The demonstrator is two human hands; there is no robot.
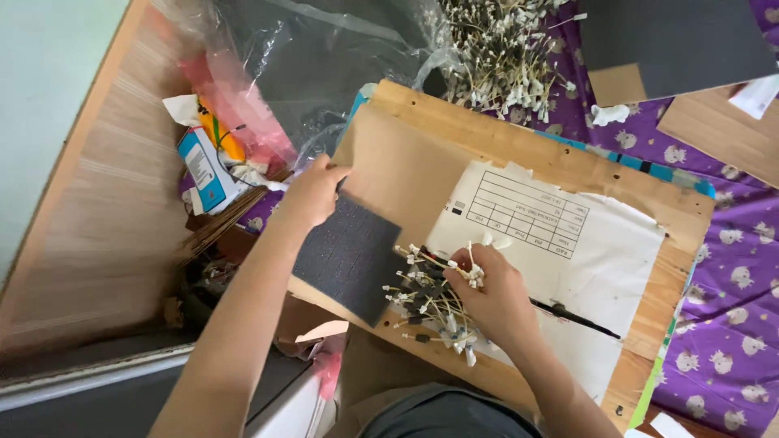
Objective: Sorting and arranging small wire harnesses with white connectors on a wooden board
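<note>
My left hand (pixel 312 191) grips the top edge of a dark grey foam sheet (pixel 350 258) that lies tilted on a wooden board (pixel 568 166). My right hand (pixel 492 294) is closed on a bunch of thin sticks with white tips (pixel 430 302), and their ends fan out to the left over the foam sheet's lower corner. Small dark foam squares sit among the sticks. A brown paper sheet (pixel 389 166) and a white paper with a printed table (pixel 584 243) cover the board under both hands.
A large pile of white-tipped sticks (pixel 503 57) lies at the back on purple patterned cloth (pixel 730 268). Clear plastic wrap (pixel 324 65), a blue and white box (pixel 203 169) and pink packaging crowd the left. A black thin tool (pixel 576 318) rests on the white paper.
</note>
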